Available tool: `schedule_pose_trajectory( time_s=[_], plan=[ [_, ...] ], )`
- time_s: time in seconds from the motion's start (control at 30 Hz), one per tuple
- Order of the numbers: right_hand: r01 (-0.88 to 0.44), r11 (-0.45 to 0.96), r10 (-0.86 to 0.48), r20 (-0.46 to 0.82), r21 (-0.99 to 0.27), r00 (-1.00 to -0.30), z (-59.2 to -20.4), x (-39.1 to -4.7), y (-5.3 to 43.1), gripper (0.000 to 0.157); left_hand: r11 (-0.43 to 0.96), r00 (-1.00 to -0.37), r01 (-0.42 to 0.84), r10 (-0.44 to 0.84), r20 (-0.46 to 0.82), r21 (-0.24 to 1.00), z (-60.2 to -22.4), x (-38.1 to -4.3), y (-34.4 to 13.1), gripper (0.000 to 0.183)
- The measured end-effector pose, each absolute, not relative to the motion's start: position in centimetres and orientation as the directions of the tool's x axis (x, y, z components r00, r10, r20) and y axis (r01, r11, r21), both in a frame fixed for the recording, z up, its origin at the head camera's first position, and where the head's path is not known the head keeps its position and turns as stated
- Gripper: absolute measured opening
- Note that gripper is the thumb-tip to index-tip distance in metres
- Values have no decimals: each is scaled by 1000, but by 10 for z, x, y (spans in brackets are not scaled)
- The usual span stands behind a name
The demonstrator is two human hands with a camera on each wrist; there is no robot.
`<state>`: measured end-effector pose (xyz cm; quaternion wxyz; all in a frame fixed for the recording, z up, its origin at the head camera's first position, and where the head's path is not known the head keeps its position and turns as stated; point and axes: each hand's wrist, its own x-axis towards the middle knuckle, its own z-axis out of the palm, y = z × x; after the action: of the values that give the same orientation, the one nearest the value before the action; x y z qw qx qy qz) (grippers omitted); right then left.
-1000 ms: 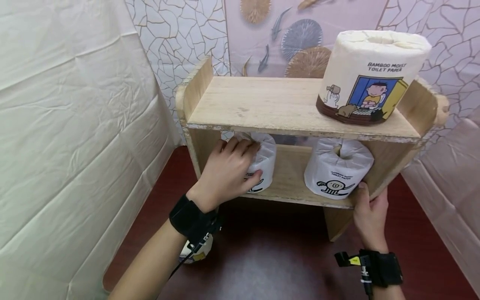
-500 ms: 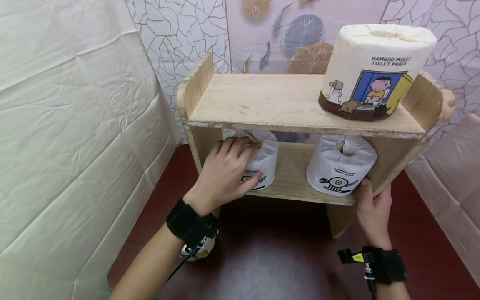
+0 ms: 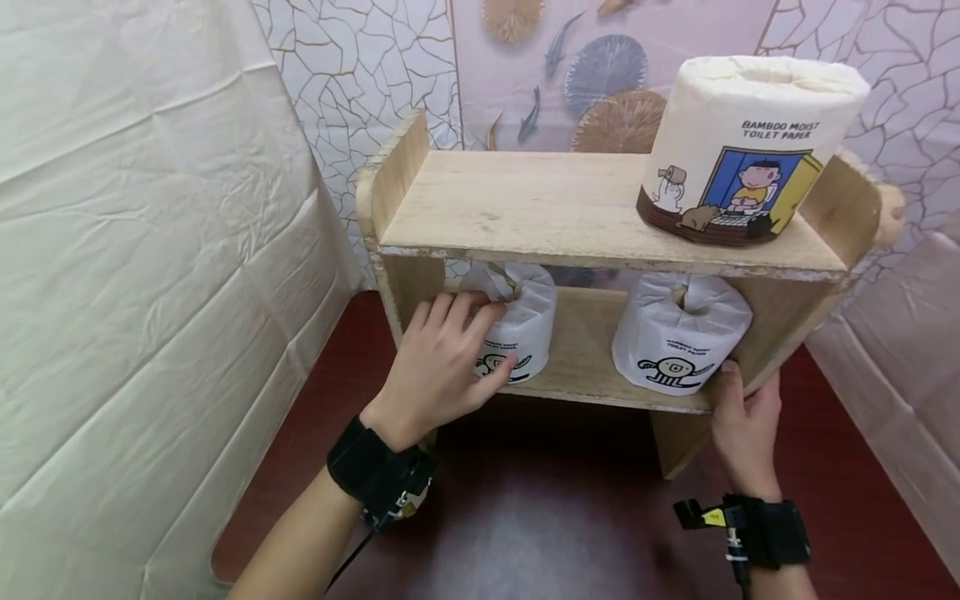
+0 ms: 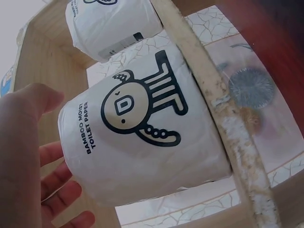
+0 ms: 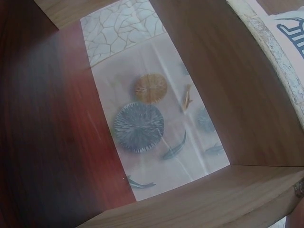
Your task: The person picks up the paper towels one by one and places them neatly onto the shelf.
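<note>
On the lower board of a small wooden shelf (image 3: 525,204) stand two white-wrapped toilet paper rolls. My left hand (image 3: 438,367) is at the left roll (image 3: 528,333), its fingers loosely bent beside the top edge and its thumb in front. In the left wrist view, the fingers (image 4: 61,197) are spread next to the printed roll (image 4: 142,128). The right roll (image 3: 678,333) stands near the right side panel. My right hand (image 3: 742,425) grips that panel at its front edge, thumb inside next to the roll, some fingers hidden outside.
A larger cream toilet paper roll (image 3: 750,158) stands on the right of the top board. Another wrapped roll (image 3: 412,504) is partly hidden behind my left wrist on the dark red table (image 3: 525,517). Pale cloth (image 3: 150,250) hangs at the left.
My left hand has drawn back slightly down and left, uncovering more of the left roll's top. The right hand keeps its grip on the shelf panel.
</note>
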<state>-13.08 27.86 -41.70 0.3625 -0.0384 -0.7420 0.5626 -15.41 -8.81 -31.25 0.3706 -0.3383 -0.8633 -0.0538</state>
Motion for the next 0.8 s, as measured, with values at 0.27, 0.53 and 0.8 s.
schedule_pose_trajectory(
  time_s=[0.27, 0.53, 0.8],
  plan=[
    [-319, 393, 459, 484, -862, -745, -417, -127, 279, 43, 764, -493, 636, 512, 703, -111, -318, -149, -86, 55],
    [-314, 404, 459, 487, -859, -743, -420, -126, 280, 42, 767, -488, 635, 492, 721, -94, -333, -147, -85, 56],
    [-332, 404, 424, 497, -852, -757, -417, -126, 281, 45, 744, -494, 669, 442, 749, 2, -346, -140, -93, 58]
  ],
)
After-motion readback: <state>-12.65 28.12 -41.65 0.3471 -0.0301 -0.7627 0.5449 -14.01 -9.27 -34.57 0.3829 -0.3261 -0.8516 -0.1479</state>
